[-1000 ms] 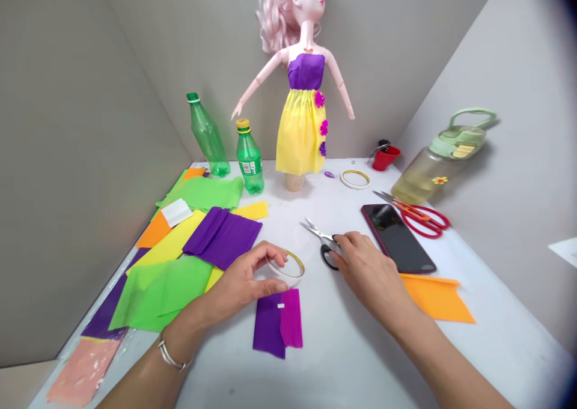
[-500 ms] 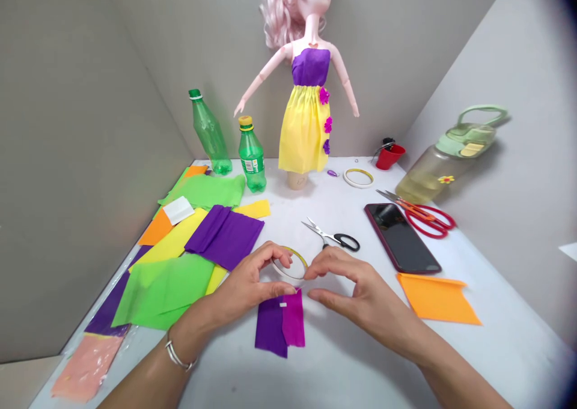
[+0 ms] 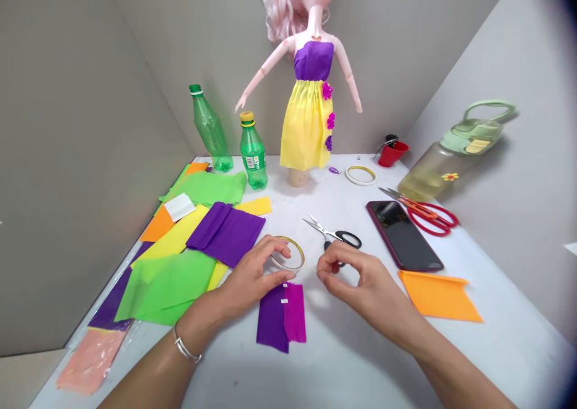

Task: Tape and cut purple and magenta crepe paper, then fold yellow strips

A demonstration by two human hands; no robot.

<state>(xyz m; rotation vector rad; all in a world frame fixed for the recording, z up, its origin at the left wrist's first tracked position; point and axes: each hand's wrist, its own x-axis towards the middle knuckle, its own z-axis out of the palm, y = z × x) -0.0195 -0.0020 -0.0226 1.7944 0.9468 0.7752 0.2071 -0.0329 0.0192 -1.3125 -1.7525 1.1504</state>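
My left hand [image 3: 256,268] has its thumb and fingers around the near-left side of a thin tape roll [image 3: 301,254], which stands tilted over the table. Just below lie a purple piece [image 3: 271,322] and a magenta piece [image 3: 295,319] of crepe paper, side by side, with two small white tape bits at their seam. To the right, my right hand [image 3: 349,271] has thumb and forefinger pinched together; whatever is between the tips is too small to make out. Black-handled scissors [image 3: 331,232] lie open behind my right hand, partly hidden by it.
A doll [image 3: 306,121] in a purple and yellow dress stands at the back, beside green bottles [image 3: 253,157]. Folded crepe sheets [image 3: 166,286] cover the left. At right are a phone [image 3: 406,235], red scissors [image 3: 430,217], a water bottle [image 3: 433,163] and orange paper [image 3: 439,295].
My right hand has moved slightly right, away from the tape roll, and its fingertips have closed together. A second white tape bit now shows at the top of the seam.
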